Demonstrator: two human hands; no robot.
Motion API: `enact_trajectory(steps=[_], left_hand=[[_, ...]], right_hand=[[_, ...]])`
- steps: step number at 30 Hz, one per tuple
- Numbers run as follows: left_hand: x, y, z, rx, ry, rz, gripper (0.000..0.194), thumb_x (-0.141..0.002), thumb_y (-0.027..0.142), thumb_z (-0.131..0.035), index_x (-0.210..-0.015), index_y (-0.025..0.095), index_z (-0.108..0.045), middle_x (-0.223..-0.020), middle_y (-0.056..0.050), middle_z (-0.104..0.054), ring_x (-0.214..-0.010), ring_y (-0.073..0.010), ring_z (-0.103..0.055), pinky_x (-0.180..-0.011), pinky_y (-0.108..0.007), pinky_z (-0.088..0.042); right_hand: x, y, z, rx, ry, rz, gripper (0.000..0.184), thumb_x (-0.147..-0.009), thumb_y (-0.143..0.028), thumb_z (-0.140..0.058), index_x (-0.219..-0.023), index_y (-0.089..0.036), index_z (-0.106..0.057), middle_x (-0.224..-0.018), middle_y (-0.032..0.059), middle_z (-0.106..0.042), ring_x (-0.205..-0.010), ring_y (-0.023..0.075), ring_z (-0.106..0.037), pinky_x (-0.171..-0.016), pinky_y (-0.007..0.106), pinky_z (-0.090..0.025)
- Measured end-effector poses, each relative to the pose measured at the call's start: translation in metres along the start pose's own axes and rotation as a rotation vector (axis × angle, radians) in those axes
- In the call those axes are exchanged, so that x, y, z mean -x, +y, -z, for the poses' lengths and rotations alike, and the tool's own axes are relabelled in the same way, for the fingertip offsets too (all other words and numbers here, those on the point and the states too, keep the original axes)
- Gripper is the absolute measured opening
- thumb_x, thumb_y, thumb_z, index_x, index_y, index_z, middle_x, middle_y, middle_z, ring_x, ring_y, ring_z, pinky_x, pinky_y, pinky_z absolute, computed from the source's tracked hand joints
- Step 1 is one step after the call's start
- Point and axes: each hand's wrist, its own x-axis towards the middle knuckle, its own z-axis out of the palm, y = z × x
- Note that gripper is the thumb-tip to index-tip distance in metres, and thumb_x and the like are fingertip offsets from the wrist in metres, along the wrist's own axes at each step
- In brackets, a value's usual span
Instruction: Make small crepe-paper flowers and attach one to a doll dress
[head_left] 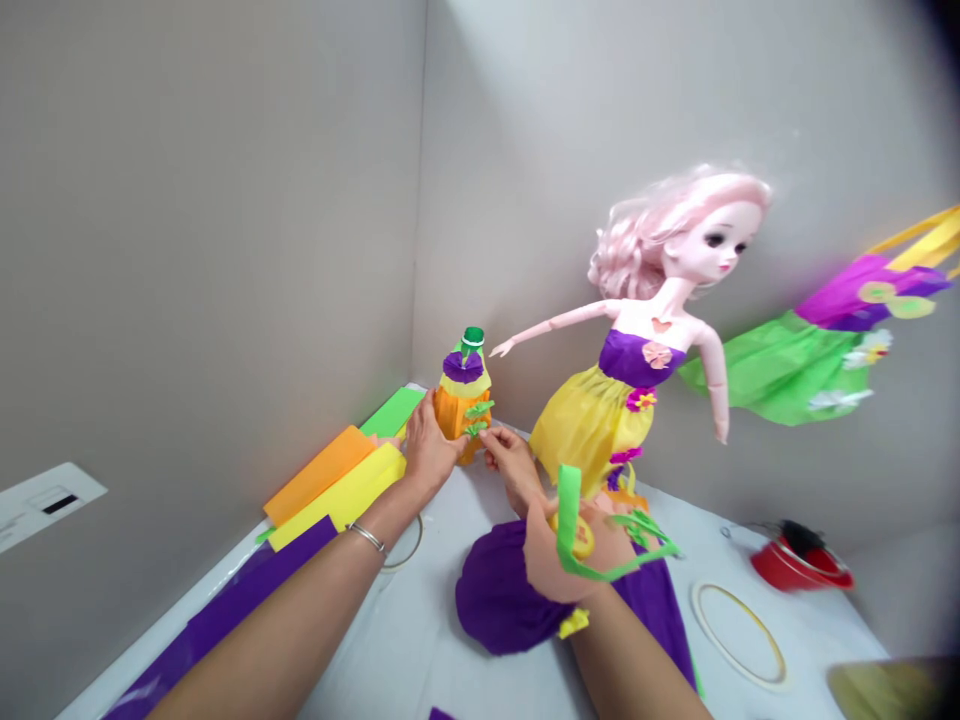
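A small bottle [453,408] with a green cap stands upright in the far corner, dressed in orange and yellow crepe paper. It carries a purple bow [463,367] near its neck and green bows [477,410] down its front. My left hand [431,445] is closed around the bottle's lower left side. The thumb and fingers of my right hand [511,458] pinch at the lower green bow on the bottle's right side. A purple and peach paper dress [510,590] with green straps lies over my right forearm and hides part of it.
A pink-haired doll [667,310] in a purple and yellow dress stands right of the bottle. A green and magenta dress [787,365] hangs on the wall. Folded paper [322,475] lies along the left edge. Tape rings [739,635] and a red container [799,568] are at right.
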Motion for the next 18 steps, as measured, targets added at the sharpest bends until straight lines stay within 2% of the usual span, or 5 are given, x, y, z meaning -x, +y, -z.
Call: enact_trajectory(steps=[5,9,13,15,18], left_hand=[[-0.001,-0.003,-0.002,0.009,0.002,-0.002,0.091,-0.067,0.021,-0.075,-0.145,0.015,-0.028,-0.145,-0.020,-0.042,-0.138,-0.0327,-0.037,-0.112,-0.044,-0.030],[-0.003,-0.007,-0.004,0.027,0.000,-0.011,0.093,-0.066,0.020,-0.076,-0.145,0.015,-0.027,-0.146,-0.020,-0.041,-0.139,-0.0321,-0.036,-0.113,-0.043,-0.029],[-0.004,-0.010,-0.005,0.060,-0.003,-0.022,0.093,-0.066,0.021,-0.076,-0.145,0.015,-0.027,-0.146,-0.019,-0.042,-0.138,-0.0320,-0.036,-0.114,-0.043,-0.028],[-0.004,-0.011,-0.004,0.081,-0.014,-0.023,0.094,-0.065,0.021,-0.078,-0.144,0.016,-0.028,-0.145,-0.019,-0.042,-0.138,-0.0328,-0.036,-0.113,-0.044,-0.028],[-0.005,-0.011,0.003,0.122,-0.052,-0.030,0.091,-0.059,0.022,-0.082,-0.138,0.019,-0.036,-0.143,-0.017,-0.044,-0.137,-0.0332,-0.037,-0.112,-0.044,-0.029]], right_hand=[[-0.010,-0.007,-0.008,-0.063,-0.018,-0.009,0.022,-0.094,-0.034,-0.058,-0.100,-0.014,-0.063,-0.092,0.0027,-0.065,-0.073,0.0135,-0.063,-0.066,0.030,-0.055],[0.016,-0.016,-0.011,-0.128,-0.022,0.003,0.028,-0.095,-0.035,-0.057,-0.115,-0.015,-0.059,-0.110,0.0070,-0.064,-0.089,0.0182,-0.065,-0.076,0.036,-0.056],[0.070,-0.020,0.001,-0.158,-0.001,0.010,0.012,-0.085,-0.036,-0.065,-0.087,-0.025,-0.068,-0.076,0.0050,-0.068,-0.074,0.0229,-0.064,-0.059,0.034,-0.052],[0.091,-0.021,0.009,-0.159,0.021,0.000,0.010,-0.081,-0.035,-0.067,-0.073,-0.030,-0.067,-0.055,0.0040,-0.059,-0.067,0.0265,-0.062,-0.051,0.035,-0.047],[0.104,-0.025,0.015,-0.108,-0.028,-0.018,0.013,-0.079,-0.036,-0.065,-0.066,-0.033,-0.066,-0.043,0.0032,-0.047,-0.061,0.0289,-0.060,-0.045,0.036,-0.042]])
